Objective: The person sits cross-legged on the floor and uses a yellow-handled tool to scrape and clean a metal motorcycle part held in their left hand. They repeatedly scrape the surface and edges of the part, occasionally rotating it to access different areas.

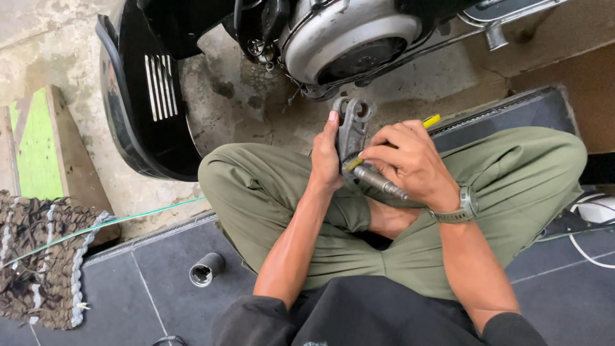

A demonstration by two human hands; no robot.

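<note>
Grey metal bracket (352,131) with a stub shaft (382,182) is held above the lap of the seated, cross-legged person, at about 12 o'clock from the crossed ankles. The left hand (326,157) is closed around the bracket's left edge, thumb lying up along the metal. The right hand (410,163) is curled shut on a yellow-handled tool (430,121); its handle end pokes out toward 1 o'clock, its tip meets the bracket near the shaft base. A wristwatch (462,206) sits on the right wrist. At 12 o'clock from the bracket, close by, hangs a scooter engine cover (349,38). At 10 o'clock stands a black side panel (138,96). At 7 o'clock, well apart, a metal socket (206,270) lies on the dark tile floor (160,288). A woven mat (41,259) lies at 8 o'clock.
</note>
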